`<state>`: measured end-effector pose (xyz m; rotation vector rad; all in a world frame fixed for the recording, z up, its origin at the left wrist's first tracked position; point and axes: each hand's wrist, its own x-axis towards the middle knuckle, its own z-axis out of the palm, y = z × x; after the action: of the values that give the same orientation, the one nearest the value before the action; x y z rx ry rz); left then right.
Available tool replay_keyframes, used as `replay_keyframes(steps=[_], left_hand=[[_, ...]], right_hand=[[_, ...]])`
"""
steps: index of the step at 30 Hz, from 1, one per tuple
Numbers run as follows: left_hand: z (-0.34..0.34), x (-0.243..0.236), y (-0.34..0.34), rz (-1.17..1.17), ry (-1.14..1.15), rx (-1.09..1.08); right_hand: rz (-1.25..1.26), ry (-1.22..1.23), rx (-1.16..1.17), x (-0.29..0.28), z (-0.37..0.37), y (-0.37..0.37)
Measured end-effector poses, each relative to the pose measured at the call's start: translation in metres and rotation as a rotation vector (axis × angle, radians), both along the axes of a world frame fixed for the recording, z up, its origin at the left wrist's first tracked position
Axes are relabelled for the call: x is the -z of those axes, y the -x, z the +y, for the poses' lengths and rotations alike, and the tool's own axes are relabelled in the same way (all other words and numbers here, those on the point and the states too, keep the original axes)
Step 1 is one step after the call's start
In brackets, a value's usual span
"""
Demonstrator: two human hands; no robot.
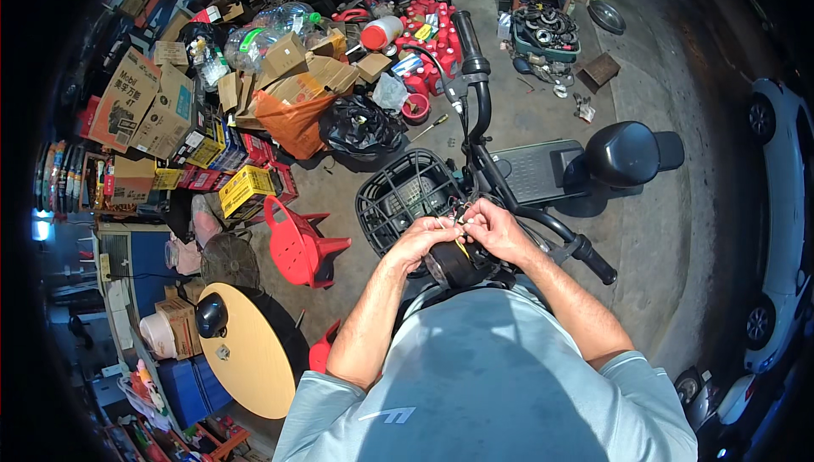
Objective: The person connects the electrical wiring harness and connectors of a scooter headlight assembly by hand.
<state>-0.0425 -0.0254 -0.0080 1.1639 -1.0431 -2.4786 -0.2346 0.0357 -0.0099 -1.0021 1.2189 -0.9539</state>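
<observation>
While a light blue shirt (509,369) is filling the foreground, the left hand (415,240) and the right hand (502,231) are lying close together over the front of a scooter (485,164). Thumb and forefinger of each hand are closing in a pinch on thin wires, among them a yellow wire (463,249); which strand each hand is holding cannot be told. The remaining fingers are curling loosely inward. These wires are sitting between the fingertips, just above a dark rounded housing (455,267) and beside a black basket (362,201).

Beyond the hands, the black handlebar (480,110) is spanning the view, one grip pointing up and the other lying right of the right forearm. A grey ribbed deck (521,175) and a black seat (623,153) are showing to the right.

On the left, a red plastic chair (292,246) is standing near the basket, and a round table (246,360) is bearing a dark helmet (211,315). Farther off, a screwdriver (439,120) is lying on the floor near a black bag (363,125), cardboard boxes (131,97) and red bottles (424,25). A pale car (782,233) is standing at far right.
</observation>
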Motion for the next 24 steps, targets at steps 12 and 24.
replay_keyframes(steps=[12, 24], left_hand=[[0.002, 0.004, 0.001, -0.024, 0.012, -0.040], [0.007, 0.015, -0.008, -0.024, -0.094, -0.175]], right_hand=[[-0.014, -0.026, -0.027, 0.009, -0.005, 0.003], [-0.018, -0.093, -0.035, 0.005, 0.007, 0.012]])
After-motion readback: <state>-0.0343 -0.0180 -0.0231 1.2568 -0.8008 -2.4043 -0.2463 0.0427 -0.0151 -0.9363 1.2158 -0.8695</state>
